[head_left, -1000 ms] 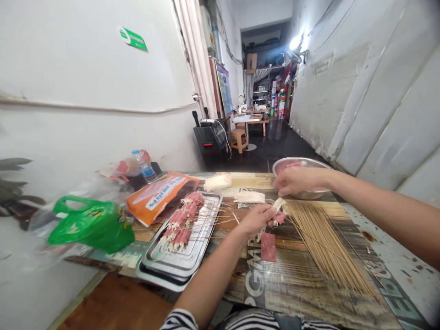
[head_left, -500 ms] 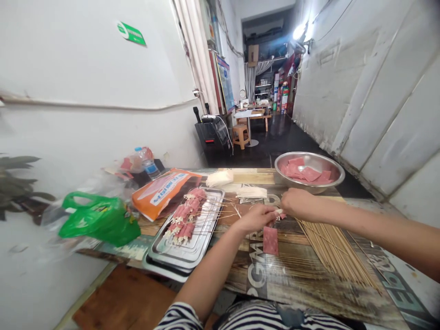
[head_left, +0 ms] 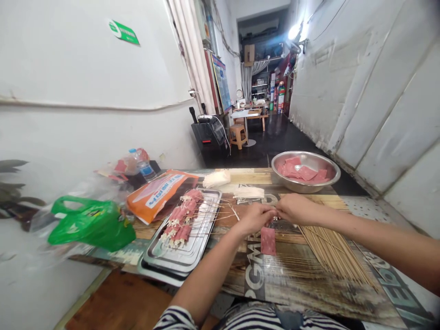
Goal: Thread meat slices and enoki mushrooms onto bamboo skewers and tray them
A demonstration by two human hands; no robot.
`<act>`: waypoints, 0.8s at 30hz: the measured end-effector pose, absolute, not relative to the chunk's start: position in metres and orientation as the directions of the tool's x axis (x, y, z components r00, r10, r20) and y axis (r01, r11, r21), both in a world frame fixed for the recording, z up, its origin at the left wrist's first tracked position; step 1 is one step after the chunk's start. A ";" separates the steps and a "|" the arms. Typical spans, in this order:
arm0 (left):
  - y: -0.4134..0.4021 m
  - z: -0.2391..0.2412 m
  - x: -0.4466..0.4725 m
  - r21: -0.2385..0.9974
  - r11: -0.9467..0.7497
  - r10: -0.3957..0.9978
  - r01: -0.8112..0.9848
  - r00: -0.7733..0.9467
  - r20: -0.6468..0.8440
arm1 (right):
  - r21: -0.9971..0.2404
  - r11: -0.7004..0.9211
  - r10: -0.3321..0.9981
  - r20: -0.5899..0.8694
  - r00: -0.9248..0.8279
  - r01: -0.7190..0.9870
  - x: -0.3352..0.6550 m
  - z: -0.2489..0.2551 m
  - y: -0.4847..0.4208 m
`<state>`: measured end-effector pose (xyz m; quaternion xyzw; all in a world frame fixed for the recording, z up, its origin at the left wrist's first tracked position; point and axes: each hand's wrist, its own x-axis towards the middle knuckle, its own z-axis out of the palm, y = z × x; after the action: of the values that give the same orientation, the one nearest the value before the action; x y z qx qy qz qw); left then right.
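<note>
My left hand (head_left: 255, 217) and my right hand (head_left: 292, 208) meet fingertip to fingertip over the table (head_left: 295, 275), both pinched closed around something small that the fingers hide. Just below them a flat pink meat slice (head_left: 268, 240) lies on the table. A heap of bamboo skewers (head_left: 330, 250) is spread out under my right forearm. To the left, a steel tray (head_left: 187, 247) carries several finished meat rolls on skewers (head_left: 182, 217). A steel bowl (head_left: 305, 183) with more pink slices stands behind my hands.
White mushroom bundles (head_left: 248, 192) lie behind my hands. An orange packet (head_left: 160, 195), a green plastic bag (head_left: 92, 224) and a water bottle (head_left: 144, 167) crowd the table's left end by the wall. A corridor with a stool (head_left: 238, 136) runs beyond.
My right hand came back from the steel bowl and joined my left hand, and both now pinch together above the meat slice. The white and pink piece seen in my left hand is now covered.
</note>
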<state>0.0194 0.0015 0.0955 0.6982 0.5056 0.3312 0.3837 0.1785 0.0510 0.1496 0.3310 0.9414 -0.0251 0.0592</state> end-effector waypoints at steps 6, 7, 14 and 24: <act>-0.002 0.075 0.021 0.928 -0.263 0.965 0.265 0.094 0.247 | -0.848 0.224 0.716 -0.190 -0.671 0.480 0.188 0.125 0.053; -0.004 0.072 0.023 0.938 -0.261 0.965 0.230 0.065 0.253 | -0.912 0.117 0.733 -0.188 -0.654 0.394 0.188 0.120 0.051; -0.014 0.069 0.027 0.954 -0.207 0.975 0.216 0.127 0.183 | -0.971 -0.237 0.804 -0.175 -0.569 -0.036 0.186 0.082 0.033; -0.026 0.060 0.012 0.966 -0.124 0.988 0.226 0.119 0.099 | -0.968 -0.245 0.787 -0.169 -0.593 -0.049 0.189 0.051 0.018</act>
<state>0.0116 -0.0259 0.0595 0.6087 0.4985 0.4379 0.4350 0.1894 0.0184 0.0515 0.3420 0.5396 -0.7110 -0.2938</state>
